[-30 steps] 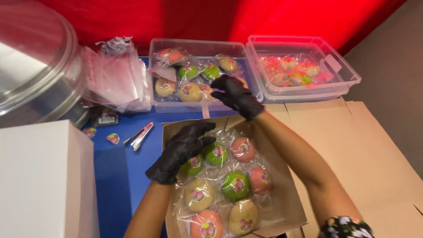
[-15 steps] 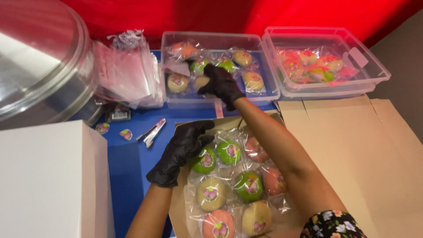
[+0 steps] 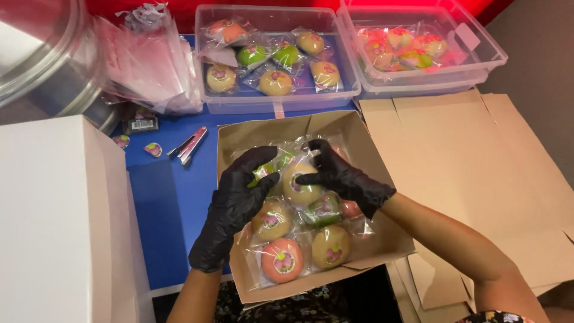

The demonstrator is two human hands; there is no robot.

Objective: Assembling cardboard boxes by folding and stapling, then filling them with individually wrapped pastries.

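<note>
Both black-gloved hands inside brown cardboard box (image 3: 239, 140) on blue counter (image 3: 167, 197). Left hand (image 3: 239, 194) and right hand (image 3: 338, 176) together, fingers pinching wrapped tan cake (image 3: 299, 185) at box middle. More wrapped cakes packed around, clear tub (image 3: 275, 101) behind.

Both hands wear thin black disposable gloves with a slight sheen, wrinkled over the knuckles and fingers. The left hand (image 3: 236, 206) has its glove cuff ending at the wrist, bunched in soft folds; the right hand (image 3: 344, 178) has a cuff that ends likewise. The forearms are bare. A dark floral-print garment shows at the bottom edge
</note>
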